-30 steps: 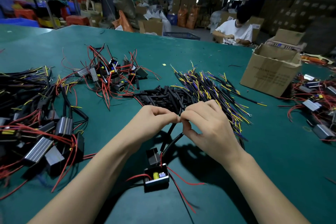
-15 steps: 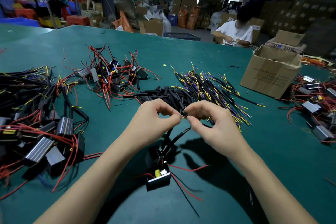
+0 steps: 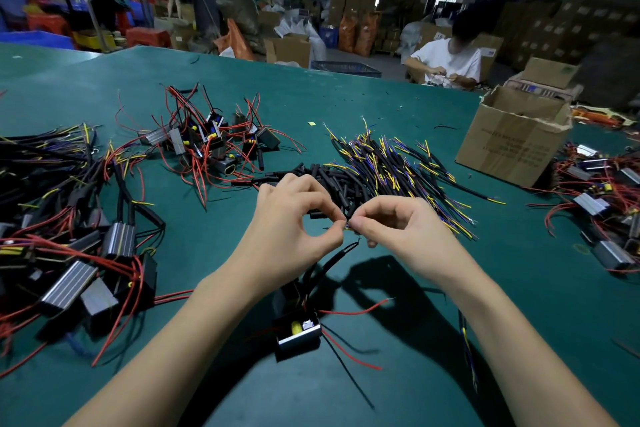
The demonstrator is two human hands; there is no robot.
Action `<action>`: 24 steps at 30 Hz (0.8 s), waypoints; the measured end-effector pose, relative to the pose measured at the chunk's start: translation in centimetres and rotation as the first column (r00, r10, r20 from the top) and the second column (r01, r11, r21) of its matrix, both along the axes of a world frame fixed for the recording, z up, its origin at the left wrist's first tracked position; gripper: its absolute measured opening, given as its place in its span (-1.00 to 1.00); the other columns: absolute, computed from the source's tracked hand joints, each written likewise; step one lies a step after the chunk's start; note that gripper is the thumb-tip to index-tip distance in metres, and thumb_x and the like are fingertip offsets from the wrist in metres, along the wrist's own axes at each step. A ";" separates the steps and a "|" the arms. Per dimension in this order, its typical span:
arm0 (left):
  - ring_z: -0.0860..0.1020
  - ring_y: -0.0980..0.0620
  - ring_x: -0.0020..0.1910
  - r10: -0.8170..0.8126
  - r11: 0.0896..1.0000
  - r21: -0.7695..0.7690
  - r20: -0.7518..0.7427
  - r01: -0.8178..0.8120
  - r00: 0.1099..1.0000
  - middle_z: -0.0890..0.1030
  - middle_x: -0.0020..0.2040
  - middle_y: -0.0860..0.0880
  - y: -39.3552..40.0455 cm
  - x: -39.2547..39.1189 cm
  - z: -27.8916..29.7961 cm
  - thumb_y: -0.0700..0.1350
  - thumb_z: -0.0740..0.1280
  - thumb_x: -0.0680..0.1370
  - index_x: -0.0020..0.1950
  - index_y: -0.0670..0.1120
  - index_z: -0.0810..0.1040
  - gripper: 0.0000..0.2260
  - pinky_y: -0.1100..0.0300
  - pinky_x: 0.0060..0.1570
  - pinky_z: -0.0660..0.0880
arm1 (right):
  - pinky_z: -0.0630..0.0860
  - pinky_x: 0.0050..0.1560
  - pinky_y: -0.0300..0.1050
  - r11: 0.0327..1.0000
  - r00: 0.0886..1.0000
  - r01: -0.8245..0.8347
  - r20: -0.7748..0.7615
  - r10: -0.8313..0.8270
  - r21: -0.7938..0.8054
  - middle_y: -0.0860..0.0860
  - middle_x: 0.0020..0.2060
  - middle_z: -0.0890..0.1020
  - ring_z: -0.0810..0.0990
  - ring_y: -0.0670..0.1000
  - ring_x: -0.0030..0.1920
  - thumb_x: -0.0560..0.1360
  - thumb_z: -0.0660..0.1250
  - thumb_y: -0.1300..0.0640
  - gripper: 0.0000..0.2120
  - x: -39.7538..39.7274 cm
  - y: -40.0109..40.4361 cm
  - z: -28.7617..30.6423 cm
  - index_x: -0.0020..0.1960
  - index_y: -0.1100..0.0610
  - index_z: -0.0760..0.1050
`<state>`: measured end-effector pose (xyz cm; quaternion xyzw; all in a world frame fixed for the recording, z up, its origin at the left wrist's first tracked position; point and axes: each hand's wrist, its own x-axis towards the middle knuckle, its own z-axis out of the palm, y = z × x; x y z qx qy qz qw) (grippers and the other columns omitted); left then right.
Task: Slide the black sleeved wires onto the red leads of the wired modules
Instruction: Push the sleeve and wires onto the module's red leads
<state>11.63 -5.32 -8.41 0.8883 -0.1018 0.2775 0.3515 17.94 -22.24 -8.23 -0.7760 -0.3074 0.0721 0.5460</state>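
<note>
Fingertips first: left hand (image 3: 297, 218) and right hand (image 3: 398, 229) raised over the green table (image 3: 381, 107), thumb and forefinger of each pinched together on fine wire ends — a yellow-and-blue tip (image 3: 349, 226) just showing at the point where the 2 pinches meet. Below them, hanging from the pinch, a black sleeved wire (image 3: 332, 258) running down to the small black module (image 3: 298, 329), which sits on the table between the forearms with its red leads (image 3: 353, 311) splayed loose to the right. Best done slowly: keep both pinches close to the wire ends so nothing buckles, line sleeve mouth and lead tip up on 1 axis, twist lightly while feeding, steady the module so it cannot drag. Likely snags — stray copper strands catching on the sleeve edge, or the thin lead folding back. More supply within reach: a heap of black tube pieces (image 3: 332, 180) just beyond the hands, a pile of sleeved wires (image 3: 398, 166) with yellow and blue tips beside it, further modules (image 3: 207, 142) well apart to the left. Writing: faint printed lines on the side of the cardboard box (image 3: 512, 146), too blurred to read; no brand legible anywhere.
</note>
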 end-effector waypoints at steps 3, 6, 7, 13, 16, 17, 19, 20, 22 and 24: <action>0.38 0.23 -0.11 -0.004 0.999 0.039 0.017 0.003 1.000 0.50 -0.17 0.14 0.1 0.1 -0.1 0.02 0.37 0.40 -0.23 0.11 0.58 -0.97 0.16 0.00 0.21 | 0.43 -0.25 -0.29 1.000 1.000 -0.014 -0.005 0.014 -0.004 -0.09 -0.37 0.59 0.48 -0.11 -0.35 0.47 0.42 0.18 -0.89 0.1 0.0 0.1 -0.24 0.05 0.61; 0.38 0.22 -0.11 -0.005 0.998 0.062 0.030 0.003 1.000 0.50 -0.17 0.14 0.3 0.2 -0.2 0.02 0.38 0.41 -0.22 0.08 0.61 -0.95 0.16 -0.02 0.21 | 0.44 -0.26 -0.29 0.999 1.000 -0.027 -0.004 0.027 -0.017 -0.06 -0.36 0.60 0.49 -0.11 -0.35 0.47 0.42 0.18 -0.89 0.2 0.0 0.2 -0.23 0.06 0.62; 0.38 0.22 -0.11 -0.006 0.998 0.064 0.034 0.004 0.999 0.50 -0.16 0.14 0.3 0.2 -0.2 0.02 0.38 0.41 -0.21 0.07 0.61 -0.95 0.17 -0.02 0.21 | 0.44 -0.26 -0.29 0.999 1.000 -0.030 -0.006 0.029 -0.020 -0.05 -0.35 0.60 0.49 -0.11 -0.35 0.47 0.42 0.18 -0.89 0.2 0.0 0.2 -0.23 0.06 0.62; 0.39 0.16 -0.10 -0.019 0.996 0.083 0.055 0.014 0.998 0.50 -0.15 0.14 0.5 0.3 -0.3 0.00 0.39 0.42 -0.19 0.04 0.62 -0.94 0.17 -0.02 0.20 | 0.43 -0.23 -0.23 0.999 0.999 -0.033 -0.032 0.032 -0.035 -0.03 -0.34 0.60 0.50 -0.12 -0.35 0.49 0.39 0.17 -0.89 0.2 0.0 0.4 -0.20 0.06 0.62; 0.38 0.15 -0.11 -0.019 0.993 0.118 0.072 0.011 0.997 0.50 -0.14 0.13 0.6 0.2 -0.3 -0.01 0.39 0.42 -0.19 0.03 0.63 -0.94 0.18 -0.04 0.18 | 0.42 -0.23 -0.24 0.999 0.999 -0.030 -0.024 0.029 -0.037 -0.05 -0.35 0.58 0.49 -0.12 -0.35 0.49 0.38 0.20 -0.89 0.1 0.1 0.4 -0.21 0.08 0.61; 0.38 0.14 -0.10 -0.019 0.992 0.123 0.074 0.010 0.997 0.50 -0.14 0.13 0.6 0.2 -0.3 -0.01 0.39 0.43 -0.19 0.02 0.63 -0.94 0.18 -0.04 0.17 | 0.42 -0.23 -0.24 0.999 0.999 -0.029 -0.020 0.028 -0.038 -0.05 -0.36 0.58 0.48 -0.12 -0.35 0.50 0.38 0.21 -0.88 0.1 0.1 0.5 -0.21 0.09 0.60; 0.40 0.10 -0.08 -0.017 0.989 0.146 0.088 0.004 0.996 0.50 -0.14 0.12 0.6 0.2 -0.3 -0.02 0.39 0.43 -0.19 0.01 0.63 -0.93 0.17 -0.04 0.18 | 0.41 -0.22 -0.21 0.999 0.999 -0.032 -0.019 0.032 -0.040 -0.05 -0.37 0.56 0.47 -0.11 -0.35 0.50 0.38 0.22 -0.88 0.0 0.1 0.5 -0.21 0.10 0.60; 0.41 0.09 -0.08 -0.016 0.987 0.163 0.097 0.000 0.995 0.50 -0.14 0.11 0.6 0.2 -0.3 -0.02 0.39 0.43 -0.19 0.00 0.63 -0.93 0.16 -0.04 0.19 | 0.41 -0.22 -0.21 0.998 0.999 -0.037 -0.020 0.036 -0.042 -0.04 -0.37 0.56 0.47 -0.10 -0.34 0.50 0.38 0.22 -0.88 0.0 0.1 0.6 -0.21 0.10 0.60; 0.41 0.08 -0.08 -0.018 0.982 0.187 0.110 -0.003 0.994 0.51 -0.13 0.11 0.6 0.1 -0.3 -0.03 0.39 0.43 -0.18 -0.01 0.63 -0.92 0.15 -0.05 0.19 | 0.41 -0.22 -0.23 0.998 0.999 -0.047 -0.025 0.046 -0.051 -0.03 -0.36 0.56 0.47 -0.10 -0.34 0.50 0.38 0.22 -0.88 0.0 0.1 0.7 -0.21 0.10 0.60; 0.40 0.09 -0.08 -0.028 0.981 0.196 0.116 0.005 0.993 0.50 -0.13 0.11 0.6 0.2 -0.3 -0.03 0.39 0.44 -0.18 -0.01 0.62 -0.92 0.15 -0.05 0.19 | 0.41 -0.22 -0.27 0.996 0.998 -0.057 -0.027 0.055 -0.064 -0.02 -0.35 0.56 0.47 -0.10 -0.34 0.50 0.38 0.22 -0.88 0.0 0.0 0.9 -0.21 0.09 0.60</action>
